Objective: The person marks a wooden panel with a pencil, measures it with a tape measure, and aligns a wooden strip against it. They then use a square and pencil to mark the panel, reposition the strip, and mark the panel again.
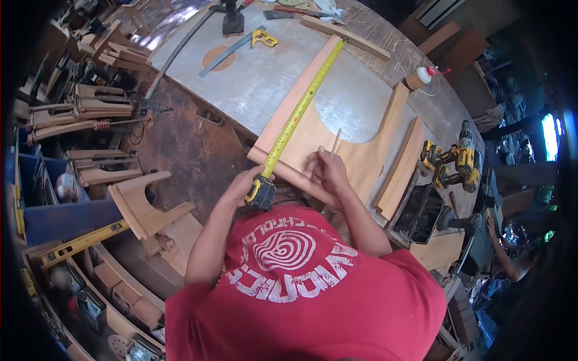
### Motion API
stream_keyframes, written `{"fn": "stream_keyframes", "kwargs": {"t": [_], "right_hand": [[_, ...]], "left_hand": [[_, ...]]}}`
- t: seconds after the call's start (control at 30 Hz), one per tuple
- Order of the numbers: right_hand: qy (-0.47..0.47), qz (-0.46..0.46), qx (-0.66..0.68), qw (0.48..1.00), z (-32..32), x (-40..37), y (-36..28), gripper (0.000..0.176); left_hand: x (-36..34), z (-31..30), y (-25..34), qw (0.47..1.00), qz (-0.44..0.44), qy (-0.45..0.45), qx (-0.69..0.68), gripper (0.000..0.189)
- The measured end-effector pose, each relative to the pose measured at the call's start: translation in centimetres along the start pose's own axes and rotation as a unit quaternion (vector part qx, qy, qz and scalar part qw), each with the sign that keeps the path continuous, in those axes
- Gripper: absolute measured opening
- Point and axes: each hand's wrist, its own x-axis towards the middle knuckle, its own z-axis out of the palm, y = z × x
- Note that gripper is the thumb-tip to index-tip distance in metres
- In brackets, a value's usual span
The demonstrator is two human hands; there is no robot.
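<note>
My left hand (244, 185) is wrapped round the black and yellow case of a tape measure (261, 192). Its yellow blade (299, 111) runs out along a curved-cut wooden panel (355, 159), up to a wooden strip (346, 37) at the far end. My right hand (328, 171) pinches a thin pencil (336, 141) over the panel, close to its near edge. A rounded wooden rail (295, 175) lies along that edge, below my right hand.
A combination square (232, 52) lies at the upper left of the table (180, 54). Loose boards (400, 168), a glue bottle (421, 76) and cordless drills (466, 156) are on the right. Clamped wood parts (102, 108) stand at left. Another person's arm (503, 256) shows far right.
</note>
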Motion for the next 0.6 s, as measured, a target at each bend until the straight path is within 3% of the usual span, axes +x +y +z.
{"fn": "stream_keyframes", "kwargs": {"t": [0.47, 0.6], "right_hand": [[0.054, -0.026, 0.082, 0.995, 0.9, -0.4, -0.2, 0.063], [0.010, -0.008, 0.155, 0.988, -0.1, -0.3, -0.4, 0.064]], "left_hand": [[0.6, -0.4, 0.3, 0.999, 0.010, -0.038, -0.003, 0.044], [1.7, -1.0, -0.2, 0.999, 0.025, -0.036, 0.007, 0.044]]}}
